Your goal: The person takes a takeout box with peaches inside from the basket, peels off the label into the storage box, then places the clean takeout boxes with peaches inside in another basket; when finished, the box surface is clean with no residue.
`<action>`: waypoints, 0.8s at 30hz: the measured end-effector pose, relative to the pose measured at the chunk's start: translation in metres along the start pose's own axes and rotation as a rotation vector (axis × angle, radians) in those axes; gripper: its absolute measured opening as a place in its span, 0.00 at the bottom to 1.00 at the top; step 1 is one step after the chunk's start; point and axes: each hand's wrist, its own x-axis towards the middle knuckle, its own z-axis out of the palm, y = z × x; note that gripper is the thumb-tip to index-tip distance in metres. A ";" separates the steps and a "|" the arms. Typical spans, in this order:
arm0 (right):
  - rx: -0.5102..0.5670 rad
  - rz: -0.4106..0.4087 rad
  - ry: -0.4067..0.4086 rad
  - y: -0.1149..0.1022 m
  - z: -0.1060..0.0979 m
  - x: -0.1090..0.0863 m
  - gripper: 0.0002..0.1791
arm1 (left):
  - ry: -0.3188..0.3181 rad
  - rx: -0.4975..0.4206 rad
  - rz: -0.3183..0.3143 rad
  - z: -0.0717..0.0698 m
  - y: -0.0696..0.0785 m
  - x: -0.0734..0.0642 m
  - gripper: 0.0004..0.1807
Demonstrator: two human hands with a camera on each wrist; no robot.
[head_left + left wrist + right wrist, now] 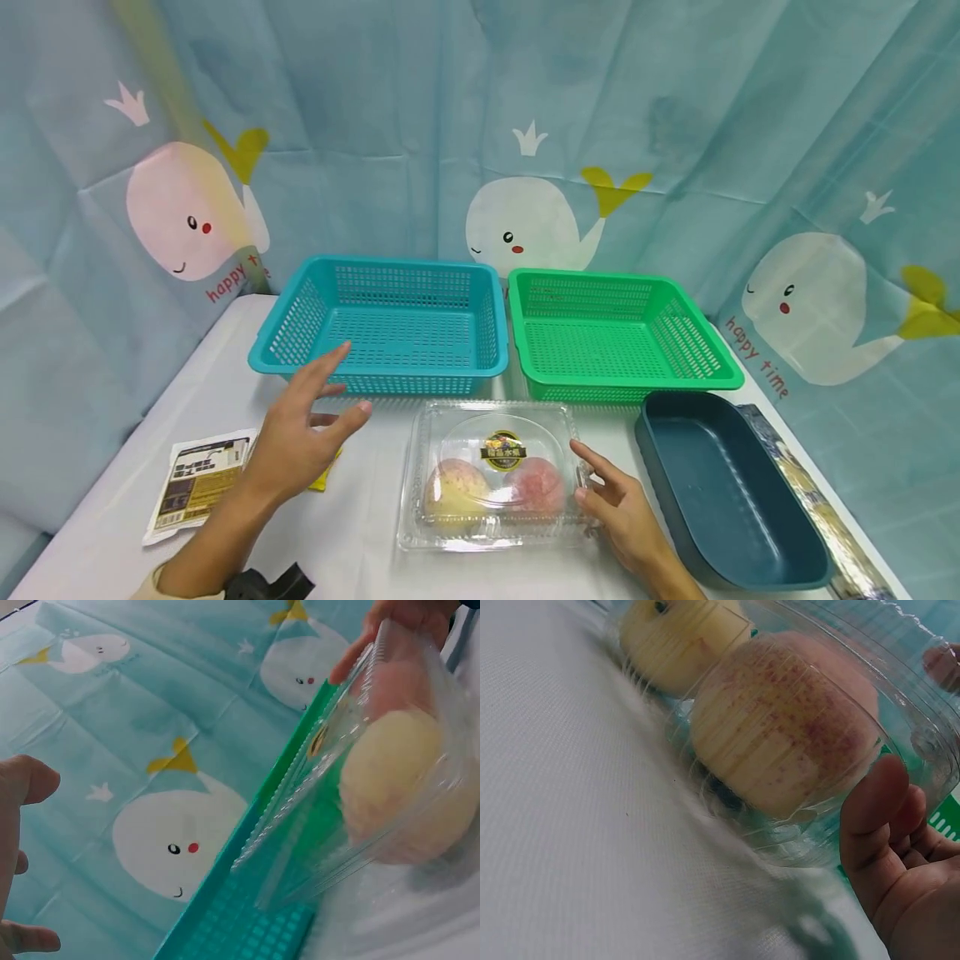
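Note:
A clear plastic clamshell box [480,521] lies on the white table in front of the baskets. Inside it are a yellowish peach [454,490] and a pinker peach [537,487], with a dark label [503,451] on the lid. At the box's right side is my right hand [618,517], its index finger by the lid's rim and its thumb [877,799] along the side wall. My left hand [300,433] is raised left of the box with fingers spread, holding nothing. Part of a yellow packet [321,481] shows behind it.
Behind the box stand a blue basket [405,385] and a green basket [630,392]. A dark blue tub [738,492] sits at the right, beside a shiny printed packet [817,508]. On the left lies a white-and-brown pouch [197,483]. A whale-print curtain [420,108] hangs behind the table.

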 end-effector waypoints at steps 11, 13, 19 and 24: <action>-0.003 0.005 -0.011 0.000 -0.001 0.000 0.30 | -0.075 -0.097 -0.074 0.034 -0.002 -0.016 0.37; -0.014 0.004 -0.007 0.000 -0.001 -0.001 0.30 | -0.091 -0.123 -0.094 0.040 -0.003 -0.018 0.37; -0.033 0.002 -0.010 0.000 -0.002 -0.002 0.29 | -0.155 -0.166 -0.157 0.057 -0.003 -0.024 0.36; -0.017 0.027 -0.008 0.001 -0.002 -0.001 0.30 | -0.174 -0.172 -0.200 0.064 -0.005 -0.026 0.35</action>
